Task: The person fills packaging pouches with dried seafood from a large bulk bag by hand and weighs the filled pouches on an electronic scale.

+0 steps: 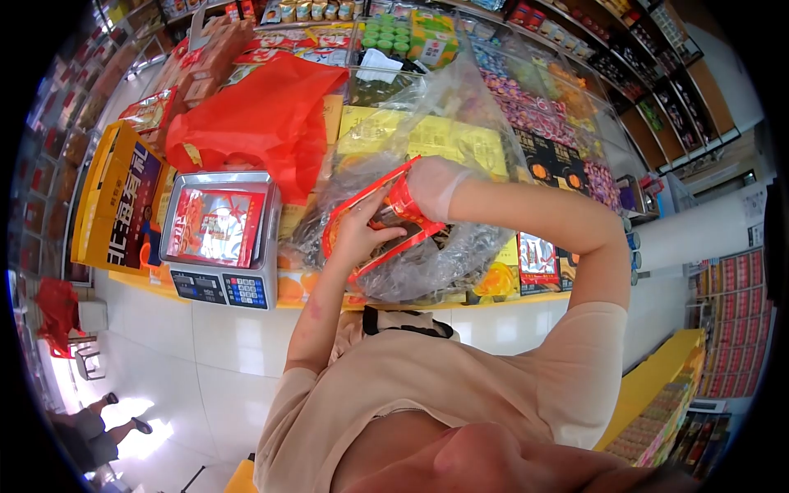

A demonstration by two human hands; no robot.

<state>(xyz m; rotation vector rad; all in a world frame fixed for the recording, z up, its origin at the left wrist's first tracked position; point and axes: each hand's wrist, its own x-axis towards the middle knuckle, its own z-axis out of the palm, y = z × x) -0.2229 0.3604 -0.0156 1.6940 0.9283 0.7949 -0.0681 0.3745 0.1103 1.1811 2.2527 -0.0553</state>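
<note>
My left hand [362, 230] is bare, its fingers closed on one side of a red-edged pouch [400, 248]. The pouch is spread apart, with dark and silvery surfaces inside. At its right end is my right hand [433, 187], in a clear plastic glove; its fingers are hidden by the pouch, so their grip does not show. Under both hands lies a large crumpled clear plastic bag [411, 283] with some dark contents. To the left, a digital scale [222, 283] carries a flat red and silver packet [218, 228].
A red bag [255, 123] lies behind the scale, and a yellow printed box [119, 197] stands left of it. Yellow boxes [444, 140] sit beyond my hands. Wrapped sweets [534, 111] fill bins at the right. A person's legs [107, 431] show at lower left.
</note>
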